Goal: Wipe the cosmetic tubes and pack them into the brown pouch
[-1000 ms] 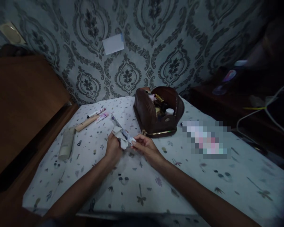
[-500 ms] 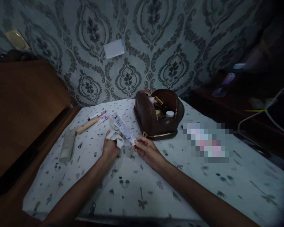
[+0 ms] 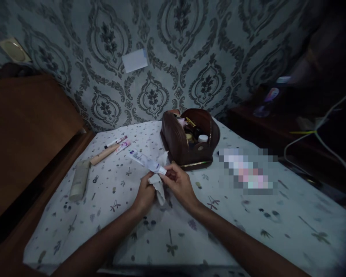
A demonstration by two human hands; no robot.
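Note:
My right hand (image 3: 179, 184) pinches the cap end of a white tube (image 3: 145, 161) that points up and to the left over the table. My left hand (image 3: 145, 194) is closed on a crumpled white cloth (image 3: 159, 189) pressed against the tube near its cap. Both hands meet just in front of an open brown cosmetic bag (image 3: 187, 140) holding several small bottles and jars.
The table carries a patterned white cloth (image 3: 248, 219). At its left lie a beige tube (image 3: 80, 180), a tan stick (image 3: 103, 154) and two slim pink-capped tubes (image 3: 119, 144). A blurred packet (image 3: 248, 171) lies right of the bag. A wooden cabinet (image 3: 25, 130) stands left; cables hang at right.
The cloth in my left hand has slid from the tube's far end down to its cap end. The tube has tilted flatter, and both hands have shifted slightly right.

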